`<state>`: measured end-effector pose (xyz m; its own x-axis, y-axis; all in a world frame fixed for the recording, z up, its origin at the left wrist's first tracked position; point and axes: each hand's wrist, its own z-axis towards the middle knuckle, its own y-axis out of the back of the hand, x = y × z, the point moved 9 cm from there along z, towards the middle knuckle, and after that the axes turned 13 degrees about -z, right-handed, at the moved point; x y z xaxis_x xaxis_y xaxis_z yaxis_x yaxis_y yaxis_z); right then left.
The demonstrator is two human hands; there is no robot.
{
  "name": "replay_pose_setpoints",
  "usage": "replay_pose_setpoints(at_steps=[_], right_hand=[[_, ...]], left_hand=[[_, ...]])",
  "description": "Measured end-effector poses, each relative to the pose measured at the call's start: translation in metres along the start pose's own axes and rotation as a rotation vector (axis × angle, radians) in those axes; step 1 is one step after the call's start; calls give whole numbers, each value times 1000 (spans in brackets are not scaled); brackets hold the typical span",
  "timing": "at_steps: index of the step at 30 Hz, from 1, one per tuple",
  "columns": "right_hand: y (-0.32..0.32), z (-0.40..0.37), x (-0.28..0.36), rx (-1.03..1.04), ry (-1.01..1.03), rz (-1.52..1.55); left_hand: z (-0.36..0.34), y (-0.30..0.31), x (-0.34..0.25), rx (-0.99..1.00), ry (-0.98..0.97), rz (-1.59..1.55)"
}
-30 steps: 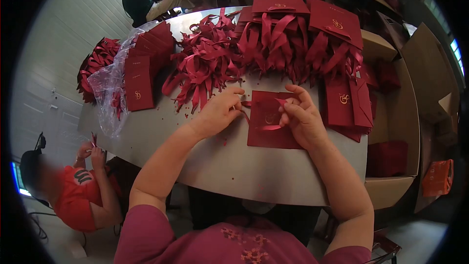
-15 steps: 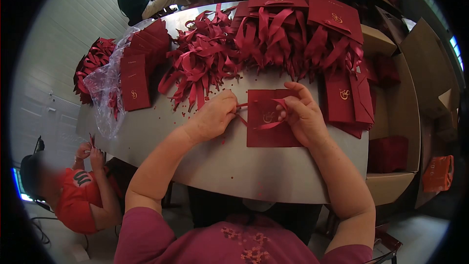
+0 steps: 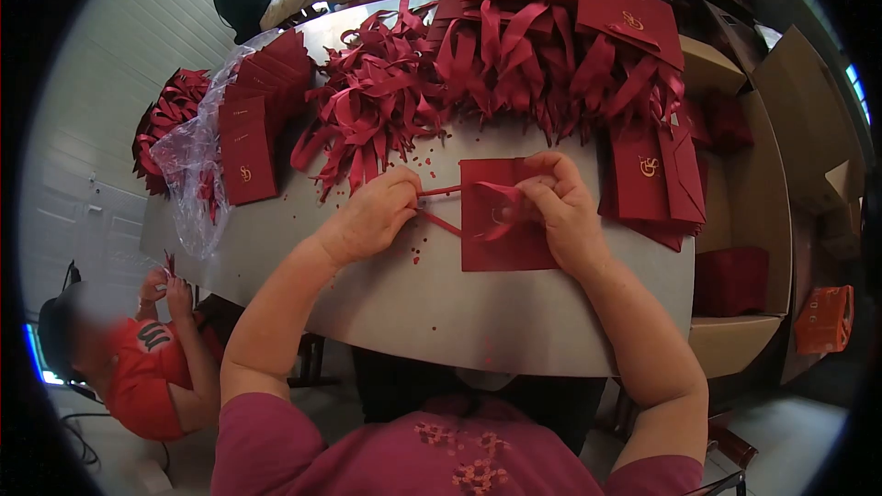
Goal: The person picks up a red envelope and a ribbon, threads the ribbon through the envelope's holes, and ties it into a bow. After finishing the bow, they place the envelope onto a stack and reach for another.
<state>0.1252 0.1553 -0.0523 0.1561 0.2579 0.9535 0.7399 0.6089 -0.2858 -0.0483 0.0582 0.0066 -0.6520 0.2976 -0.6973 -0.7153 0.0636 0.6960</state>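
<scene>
A dark red paper gift bag (image 3: pixel 485 253) with a gold emblem lies flat on the table in front of me. My left hand (image 3: pixel 372 213) is closed on a red ribbon (image 3: pixel 441 223), whose two strands stretch to the bag's left edge. On the bag's right side, my right hand (image 3: pixel 562 207) is closed with thumb and fingers pinched at the bag's edge. A red ribbon loop (image 3: pixel 501 195) curves over the bag's face beside my right thumb and partly covers the emblem. The right fingertips are partly hidden.
Cut ribbons (image 3: pixel 377 96) heap on the metal table (image 3: pixel 386 317) behind my hands. Stacked red bags (image 3: pixel 634 18) stand at the back and right, others near plastic wrap (image 3: pixel 193 211). A cardboard box (image 3: pixel 767 211) is at right. A co-worker in red (image 3: pixel 156 367) sits at left.
My left hand has moved left and slightly down, drawing the ribbon strands out longer from the bag. My right hand has closed in toward the bag's edge, and the loop on its face has shifted.
</scene>
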Motion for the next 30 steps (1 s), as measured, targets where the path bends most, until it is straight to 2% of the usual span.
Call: replay_pose_setpoints(at_steps=[2, 5, 8, 12, 14, 15, 17, 18, 24, 27, 29, 30], right_hand=[[1, -1, 6, -74, 36, -202], [3, 0, 2, -67, 28, -172], [1, 0, 0, -49, 18, -188], [1, 0, 1, -25, 24, -195], [2, 1, -1, -26, 20, -198], [1, 0, 0, -25, 23, -195], [1, 0, 2, -25, 23, -235], [0, -1, 1, -17, 27, -231], [-2, 1, 2, 3, 70, -232], [-2, 1, 2, 1, 51, -198], [0, 0, 1, 9, 40, -211], [-1, 0, 1, 30, 49, -160]], left_hand=[[-11, 7, 6, 23, 26, 49], [-36, 29, 24, -13, 138, -25], [-42, 27, 9, -12, 95, 73], [-42, 30, 13, -1, 95, 43], [-42, 41, 18, -121, 186, -58], [-43, 42, 18, -120, 186, -54], [-48, 59, 16, -277, 146, 5], [-48, 57, 12, -280, 149, 14], [-13, -24, -78, -67, -96, 68], [-2, -54, -68, 0, -112, 219], [3, -69, -56, 166, -81, 190], [5, -70, -63, 196, -185, 269]])
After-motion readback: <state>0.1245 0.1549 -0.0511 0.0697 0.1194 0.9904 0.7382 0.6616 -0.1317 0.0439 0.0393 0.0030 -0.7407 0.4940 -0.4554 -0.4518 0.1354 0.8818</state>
